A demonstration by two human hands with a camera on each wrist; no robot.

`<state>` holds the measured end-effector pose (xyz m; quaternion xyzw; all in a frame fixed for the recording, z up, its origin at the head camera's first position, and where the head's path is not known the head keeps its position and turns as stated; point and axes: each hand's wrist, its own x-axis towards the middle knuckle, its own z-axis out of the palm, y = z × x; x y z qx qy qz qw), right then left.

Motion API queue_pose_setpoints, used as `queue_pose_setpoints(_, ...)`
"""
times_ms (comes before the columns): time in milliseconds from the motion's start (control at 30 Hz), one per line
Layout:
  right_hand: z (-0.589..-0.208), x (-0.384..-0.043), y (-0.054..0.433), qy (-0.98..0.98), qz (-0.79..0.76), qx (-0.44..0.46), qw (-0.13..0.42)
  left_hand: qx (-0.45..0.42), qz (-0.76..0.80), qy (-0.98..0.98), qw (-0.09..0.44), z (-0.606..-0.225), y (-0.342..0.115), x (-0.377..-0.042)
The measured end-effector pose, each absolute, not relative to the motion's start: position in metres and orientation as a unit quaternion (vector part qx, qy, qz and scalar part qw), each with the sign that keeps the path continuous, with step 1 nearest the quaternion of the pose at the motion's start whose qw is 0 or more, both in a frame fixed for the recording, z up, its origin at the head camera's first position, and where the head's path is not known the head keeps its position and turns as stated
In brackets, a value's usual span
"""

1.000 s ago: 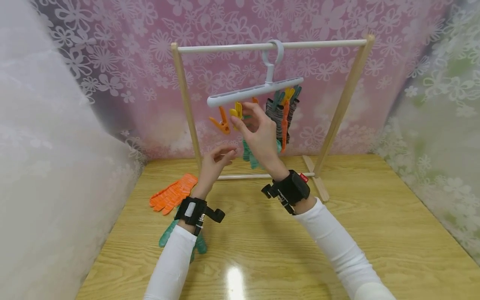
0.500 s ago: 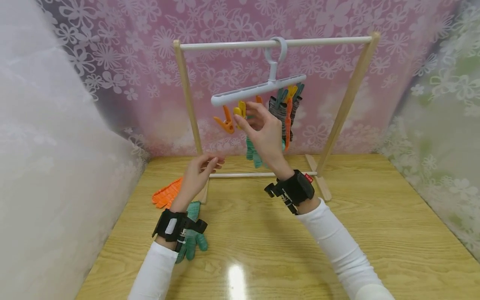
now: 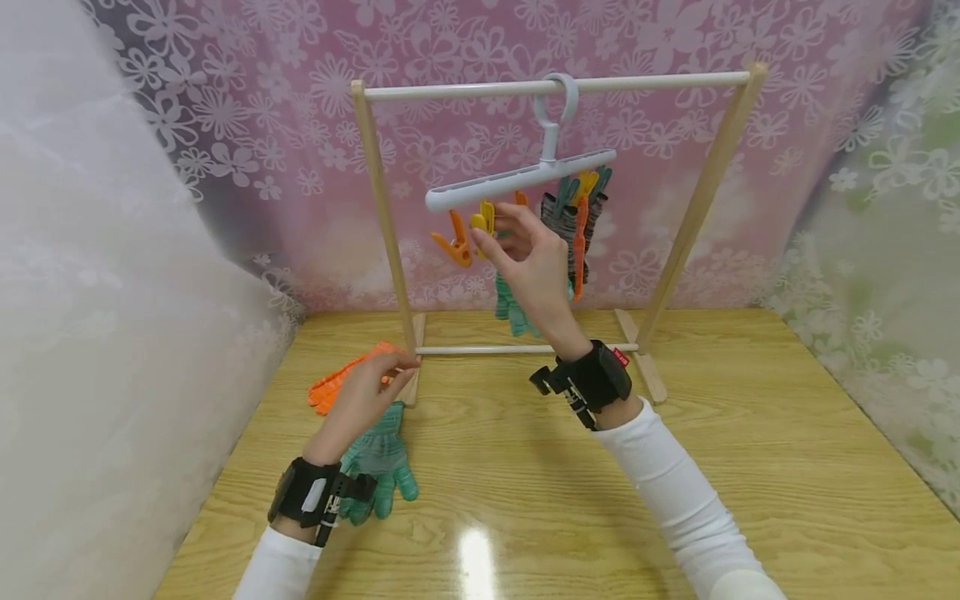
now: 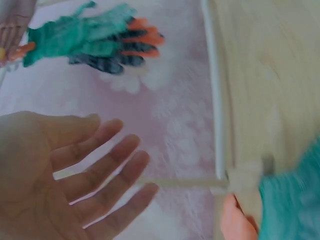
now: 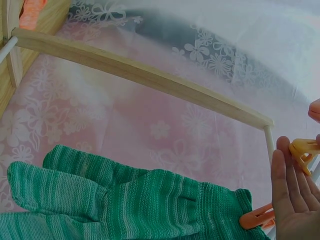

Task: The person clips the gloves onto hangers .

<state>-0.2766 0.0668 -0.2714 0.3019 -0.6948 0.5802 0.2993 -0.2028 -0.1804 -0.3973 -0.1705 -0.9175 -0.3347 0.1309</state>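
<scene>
My right hand (image 3: 536,271) is raised under the light-grey hanger (image 3: 495,187) and pinches a yellow clothespin (image 3: 481,221) hanging from it. To the left dangles an orange clothespin (image 3: 454,243). Behind the right hand hangs a green glove (image 5: 145,200), gripped at its cuff by another orange clothespin (image 5: 257,217). My left hand (image 3: 363,396) is above the table at lower left, fingers loosely extended, holding nothing. Beneath it lie a green glove (image 3: 384,467) and, farther back, an orange glove (image 3: 330,387), each partly covered by the hand or arm.
A rack with wooden posts (image 3: 386,208) and a white top rod (image 3: 465,90) carries the hanger. Dark striped gloves (image 3: 558,221) and an orange one (image 3: 579,250) hang clipped at its right end. Flowered cloth surrounds the wood-grain table (image 3: 525,467).
My left hand has moved down and left from beside the hanger to over the gloves on the table. The right hand stays at the yellow clothespin; the view has shifted slightly.
</scene>
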Motion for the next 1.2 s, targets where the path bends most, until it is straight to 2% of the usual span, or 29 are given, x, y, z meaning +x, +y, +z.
queue_pose_setpoints(400,-0.273,-0.275,0.069,-0.696,0.580,0.309,0.290,-0.164,-0.190,-0.965,0.069,-0.434,-0.207,-0.178)
queue_pose_setpoints(700,-0.271,-0.275,0.070,-0.691,0.587,0.310,0.288,-0.161,-0.153,-0.975,-0.025,-0.458,-0.215,-0.166)
queue_pose_setpoints(1200,-0.273,-0.276,0.069,-0.684,0.596,0.310,0.284,-0.154,-0.171,-0.973,-0.025,-0.459,-0.207,-0.149)
